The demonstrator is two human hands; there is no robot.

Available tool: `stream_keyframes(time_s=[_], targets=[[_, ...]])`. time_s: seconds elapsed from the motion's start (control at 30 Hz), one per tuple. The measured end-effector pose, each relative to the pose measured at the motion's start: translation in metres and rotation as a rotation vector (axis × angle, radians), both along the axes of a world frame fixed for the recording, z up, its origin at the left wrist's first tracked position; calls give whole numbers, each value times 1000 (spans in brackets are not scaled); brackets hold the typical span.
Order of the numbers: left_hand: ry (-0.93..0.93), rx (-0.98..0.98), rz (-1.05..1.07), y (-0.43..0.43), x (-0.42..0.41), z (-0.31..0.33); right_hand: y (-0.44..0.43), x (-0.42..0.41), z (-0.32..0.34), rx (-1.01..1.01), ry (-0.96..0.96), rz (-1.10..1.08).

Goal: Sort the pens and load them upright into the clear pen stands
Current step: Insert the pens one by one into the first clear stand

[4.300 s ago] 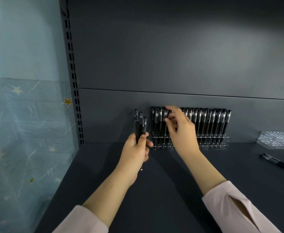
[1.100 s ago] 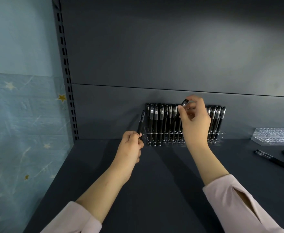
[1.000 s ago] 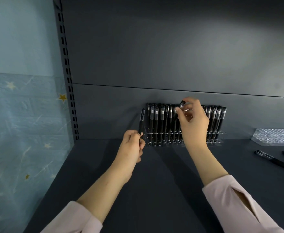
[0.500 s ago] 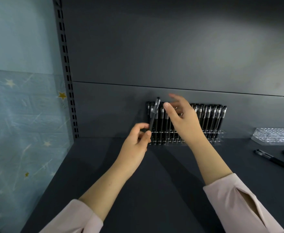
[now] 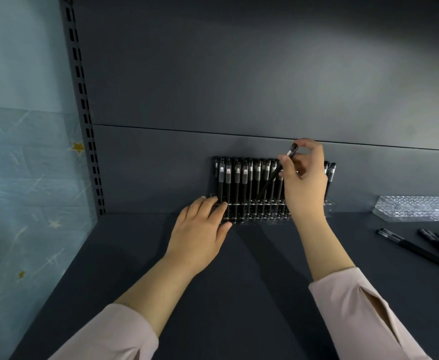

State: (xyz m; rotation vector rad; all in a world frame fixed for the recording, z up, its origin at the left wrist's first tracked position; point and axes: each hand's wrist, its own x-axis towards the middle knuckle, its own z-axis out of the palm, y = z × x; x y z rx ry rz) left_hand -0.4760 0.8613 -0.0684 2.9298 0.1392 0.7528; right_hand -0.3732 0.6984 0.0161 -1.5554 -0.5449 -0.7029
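Dark grey shelf with a matching back panel; slotted upright at the left edge, blue star-print wall beyond it.

Clear pen stand sits on the shelf against the back panel, loaded with a row of black pens, all upright, caps up. Second clear stand lies further right, well apart. Loose pens lie flat on the shelf in front of it.

Left hand: palm down, fingers straight and close together, resting on the left end of the loaded stand's base. Holds nothing.

Right hand: raised in front of the row's right part, fingers and thumb pinching one black pen near its cap. That pen is tilted, cap up-right, tip down-left among the standing pens; whether the tip sits in a slot can't be told.
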Motion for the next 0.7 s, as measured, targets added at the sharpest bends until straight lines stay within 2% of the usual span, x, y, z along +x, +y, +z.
stream_keyframes(time_s=[0.3, 0.57, 0.7], targets=[[64, 81, 57, 0, 2, -3, 7, 7, -13, -143, -36, 19], [49, 43, 48, -1, 2, -3, 17, 2, -21, -552, -252, -165], [40, 30, 42, -2, 2, -4, 16, 3, -23, -691, -148, -231]])
